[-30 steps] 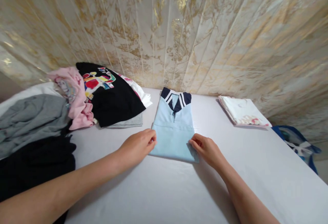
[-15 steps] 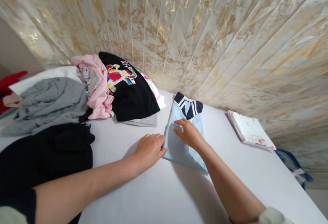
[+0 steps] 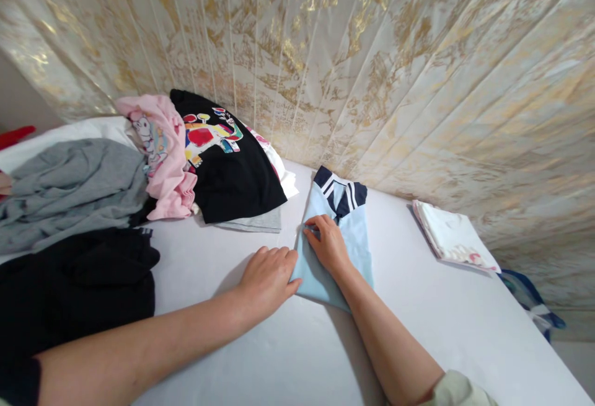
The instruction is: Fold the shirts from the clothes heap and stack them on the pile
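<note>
Pinching a folded light-blue shirt (white-striped navy collar) by its left edge: right hand; left hand, grip unclear.

From where I stand: pleated cream curtain, gold-mottled, glinting, beyond the fingers | white tabletop, under and around fingers | plain grey wall, far left of fingers | light diffuse, shadows soft-edged

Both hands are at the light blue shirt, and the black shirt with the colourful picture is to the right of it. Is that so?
Wrong side: in the head view, the black shirt with the colourful picture is left of the light blue shirt. The left hand and right hand are at that blue shirt.
</note>
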A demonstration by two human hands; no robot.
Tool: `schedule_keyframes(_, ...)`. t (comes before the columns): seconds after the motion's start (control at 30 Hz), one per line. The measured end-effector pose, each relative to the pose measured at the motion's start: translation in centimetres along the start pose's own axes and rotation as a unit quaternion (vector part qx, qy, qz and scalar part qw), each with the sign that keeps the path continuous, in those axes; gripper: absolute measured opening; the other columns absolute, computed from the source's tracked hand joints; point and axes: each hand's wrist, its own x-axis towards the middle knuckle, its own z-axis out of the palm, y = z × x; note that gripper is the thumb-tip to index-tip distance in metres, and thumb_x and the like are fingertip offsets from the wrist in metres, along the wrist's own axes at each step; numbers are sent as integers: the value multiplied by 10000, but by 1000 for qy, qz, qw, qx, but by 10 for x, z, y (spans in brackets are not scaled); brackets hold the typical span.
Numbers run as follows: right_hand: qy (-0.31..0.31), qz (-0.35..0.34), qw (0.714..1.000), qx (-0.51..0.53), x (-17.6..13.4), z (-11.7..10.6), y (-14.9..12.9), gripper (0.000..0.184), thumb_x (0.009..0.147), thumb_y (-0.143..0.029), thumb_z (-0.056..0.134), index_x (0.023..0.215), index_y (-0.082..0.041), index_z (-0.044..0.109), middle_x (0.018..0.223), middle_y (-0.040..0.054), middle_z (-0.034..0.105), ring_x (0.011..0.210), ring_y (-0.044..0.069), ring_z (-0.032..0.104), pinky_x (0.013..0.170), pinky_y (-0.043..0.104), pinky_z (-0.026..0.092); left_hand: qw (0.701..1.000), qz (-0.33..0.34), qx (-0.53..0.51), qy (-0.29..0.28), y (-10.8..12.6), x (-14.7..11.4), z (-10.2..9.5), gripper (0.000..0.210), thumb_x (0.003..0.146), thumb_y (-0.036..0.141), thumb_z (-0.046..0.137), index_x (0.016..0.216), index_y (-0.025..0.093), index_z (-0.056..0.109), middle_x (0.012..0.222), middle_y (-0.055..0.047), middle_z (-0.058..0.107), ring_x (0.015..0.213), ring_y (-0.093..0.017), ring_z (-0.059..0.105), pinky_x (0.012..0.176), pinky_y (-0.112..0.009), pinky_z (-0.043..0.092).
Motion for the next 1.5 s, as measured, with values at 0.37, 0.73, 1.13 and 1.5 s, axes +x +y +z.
schedule_keyframes(0.37,-77,-31,995,-56,-56,-44,-1,378,930,-253,420,1279,-167,538,1316,119,548,1219,212,497,1035,365,381,985,160,13,54,-10,2,38,577,908,477,453,1418,216,386,1506,-86,379,1393,-220,322,1155,-419,163)
schedule_keyframes(0.73,-83,137,959,-234,-128,-65,38,621,951,-455,372,1482,-146,285,1542,110,270,1419,245,242,1139,484,220,988,146,39,18,-8,-1,33,675,880,544,448,1444,183,364,1536,-120,298,1414,-265,277,1157,-463,128)
schedule_keyframes(1.13,-126,29,972,-194,-142,-57,18,709,901,-458,481,1495,-146,252,1550,112,245,1428,240,217,1159,466,189,975,221,19,-21,48,21,49,788,872,602,405,1488,139,236,1567,-119,207,1447,-221,183,1171,-397,99)
schedule_keyframes(1.5,-86,-45,978,-186,-169,-83,32,485,865,-114,474,1346,-176,470,1386,119,500,1248,220,478,1023,396,410,971,234,11,-52,11,5,23,556,876,230,484,1418,305,384,1516,-11,369,1383,-224,340,1121,-424,288)
